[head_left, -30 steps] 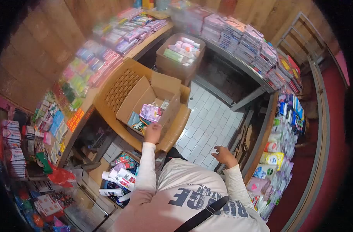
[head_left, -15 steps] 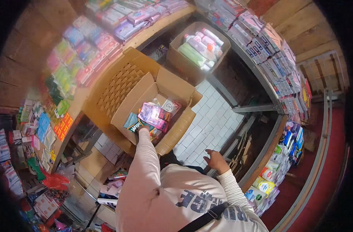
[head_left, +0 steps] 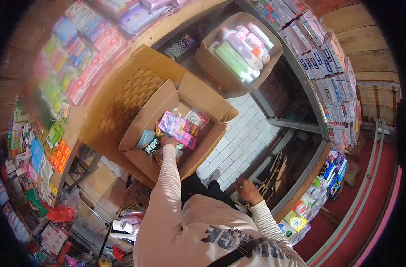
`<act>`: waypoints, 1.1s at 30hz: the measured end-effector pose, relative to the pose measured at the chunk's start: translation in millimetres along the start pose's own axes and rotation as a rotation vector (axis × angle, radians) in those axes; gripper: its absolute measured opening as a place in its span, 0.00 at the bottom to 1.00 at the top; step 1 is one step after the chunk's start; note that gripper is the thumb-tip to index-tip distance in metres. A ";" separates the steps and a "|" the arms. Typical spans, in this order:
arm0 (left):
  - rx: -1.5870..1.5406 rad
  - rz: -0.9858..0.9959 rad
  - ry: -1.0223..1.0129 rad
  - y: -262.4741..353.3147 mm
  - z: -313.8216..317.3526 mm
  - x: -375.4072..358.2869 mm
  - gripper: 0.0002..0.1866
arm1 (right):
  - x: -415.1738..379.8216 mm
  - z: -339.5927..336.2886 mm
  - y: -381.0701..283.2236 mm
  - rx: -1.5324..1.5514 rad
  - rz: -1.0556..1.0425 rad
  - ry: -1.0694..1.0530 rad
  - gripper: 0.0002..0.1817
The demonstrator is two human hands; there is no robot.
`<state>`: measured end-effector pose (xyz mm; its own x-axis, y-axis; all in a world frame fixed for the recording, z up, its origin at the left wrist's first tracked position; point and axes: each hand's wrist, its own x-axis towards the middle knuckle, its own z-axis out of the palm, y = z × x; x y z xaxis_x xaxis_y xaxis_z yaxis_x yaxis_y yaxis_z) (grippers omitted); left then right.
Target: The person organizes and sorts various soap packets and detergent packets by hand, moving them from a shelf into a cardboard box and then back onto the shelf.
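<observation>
My left hand (head_left: 168, 141) reaches into an open cardboard box (head_left: 192, 167) and touches the lower edge of a pink and purple pack (head_left: 178, 129); its fingers are mostly hidden. Beside it in the box lie a dark green "WIPO" pack (head_left: 150, 144), a light blue pack (head_left: 145, 137) and a white and red pack lettered "Glu" (head_left: 195, 119). To the right of the box, my right hand (head_left: 249, 191) hangs above the floor with nothing in it, its fingers loosely apart.
A second box (head_left: 212, 82) holds several bottles and a green pack. Stacked packs (head_left: 109, 49) cover the left counter, and boxed goods (head_left: 323, 66) line the right shelf. Metal frame bars (head_left: 296, 125) cross above white floor tiles (head_left: 238, 129).
My left hand has shifted from the "WIPO" pack to the edge of the pink and purple pack. My right hand has curled slightly and moved a little lower. The camera view has shifted.
</observation>
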<state>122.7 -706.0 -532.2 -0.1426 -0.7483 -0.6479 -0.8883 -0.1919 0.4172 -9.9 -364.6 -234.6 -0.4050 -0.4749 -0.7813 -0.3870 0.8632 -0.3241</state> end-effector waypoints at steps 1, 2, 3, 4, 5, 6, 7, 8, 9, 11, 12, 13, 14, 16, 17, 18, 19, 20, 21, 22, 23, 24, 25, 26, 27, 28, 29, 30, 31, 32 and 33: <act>-0.048 0.058 -0.053 5.3 3.7 4.4 0.18 | 0.2 2.1 -0.1 -0.022 -0.006 0.002 0.24; -0.060 0.074 -0.008 13.1 10.1 7.7 0.20 | 1.2 2.8 -0.7 -0.045 -0.014 0.005 0.24; -0.075 0.090 0.038 18.3 19.8 14.9 0.21 | 3.5 1.7 -1.5 -0.071 -0.024 0.010 0.23; -0.099 0.150 0.008 21.5 29.0 24.0 0.24 | 4.1 -3.7 -7.1 -0.054 -0.022 -0.002 0.21; -0.122 0.209 -0.021 23.5 36.5 33.2 0.28 | 2.7 -10.0 -14.4 -0.036 -0.021 -0.015 0.18; -0.068 0.139 -0.078 50.1 19.9 22.5 0.30 | 2.6 -13.5 -18.9 -0.017 -0.021 -0.027 0.16; -0.165 0.209 -0.041 74.7 2.7 4.5 0.29 | 4.7 -7.9 -12.7 -0.012 0.004 -0.012 0.16; -0.215 0.261 -0.087 82.1 5.4 8.1 0.28 | 8.1 1.9 -0.3 -0.008 0.028 0.004 0.16; -0.265 0.313 -0.133 86.6 8.9 10.5 0.27 | 10.6 6.7 8.1 -0.003 0.051 0.020 0.17; -0.413 0.453 -0.013 91.8 35.5 3.7 0.25 | 13.7 4.8 11.9 -0.046 0.056 -0.034 0.17; -0.485 0.523 0.047 96.2 46.3 -1.8 0.25 | 15.0 3.9 14.1 -0.066 0.059 -0.061 0.18; -0.463 0.667 -0.023 104.5 38.9 -17.3 0.25 | 16.0 6.5 21.0 -0.047 0.039 -0.049 0.18; -0.268 0.569 -0.202 111.7 29.2 -31.2 0.23 | 17.0 12.3 30.5 -0.028 0.019 -0.036 0.18; 0.163 0.536 -0.227 108.9 29.1 -57.3 0.19 | 17.2 8.0 26.5 0.014 0.013 -0.023 0.19; 0.376 0.582 -0.220 73.0 77.8 -32.0 0.16 | 10.8 -4.8 10.0 0.037 0.030 -0.024 0.20; 0.585 0.634 -0.207 38.2 125.2 -7.3 0.14 | 6.7 -12.1 -0.1 0.059 0.049 -0.024 0.21; 0.488 0.513 -0.280 33.9 129.2 -5.8 0.15 | 6.5 -12.8 -1.8 0.065 0.057 -0.035 0.21; 0.568 0.500 -0.251 32.3 125.7 -10.3 0.15 | 5.3 -13.5 -1.3 0.070 0.067 -0.044 0.22; 0.646 0.487 -0.221 30.6 122.3 -13.1 0.15 | 3.0 -14.2 2.6 0.073 0.079 -0.053 0.23; 0.710 0.545 -0.178 22.1 128.5 -4.2 0.15 | 4.3 -0.9 20.7 0.049 0.074 -0.012 0.24; 0.774 0.600 -0.135 15.1 136.2 5.6 0.15 | 2.0 9.4 40.5 0.005 0.075 -0.017 0.23; 0.802 0.649 -0.163 24.7 124.8 2.1 0.15 | 1.0 12.1 45.5 -0.039 0.077 -0.026 0.23; 0.935 0.672 -0.054 1.9 164.3 23.2 0.13 | -1.4 15.3 50.3 -0.080 0.077 -0.037 0.22; 0.984 0.738 -0.031 -11.5 183.4 35.3 0.13 | -7.5 23.6 60.9 0.080 0.118 0.027 0.22; 1.033 0.800 -0.009 -18.6 194.4 40.2 0.14 | -9.2 27.9 68.0 0.033 0.158 -0.023 0.20; 1.057 0.788 -0.036 -10.5 188.8 35.7 0.14 | -10.4 30.2 71.8 -0.013 0.197 -0.075 0.19; 1.081 0.776 -0.063 -1.7 181.5 33.6 0.14 | -10.7 31.7 75.5 -0.059 0.235 -0.126 0.17; 1.105 0.764 -0.088 1.8 181.0 33.2 0.14 | -18.8 12.0 50.4 0.029 0.209 -0.092 0.18; 1.142 0.782 0.000 4.7 180.4 30.5 0.13 | -19.0 18.9 60.7 0.014 0.189 -0.069 0.18; 1.178 0.800 0.088 6.7 178.4 27.7 0.12 | -20.3 32.9 77.4 0.001 0.170 -0.046 0.18; 1.214 0.818 0.179 7.7 176.1 26.7 0.12 | -20.3 33.5 74.8 -0.012 0.149 -0.022 0.18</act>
<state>35.2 -615.6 -658.6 -0.7993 -0.4679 -0.3771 -0.4151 0.8836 -0.2165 -2.9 -284.6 -260.8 -0.4407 -0.3376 -0.8317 -0.3335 0.9218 -0.1975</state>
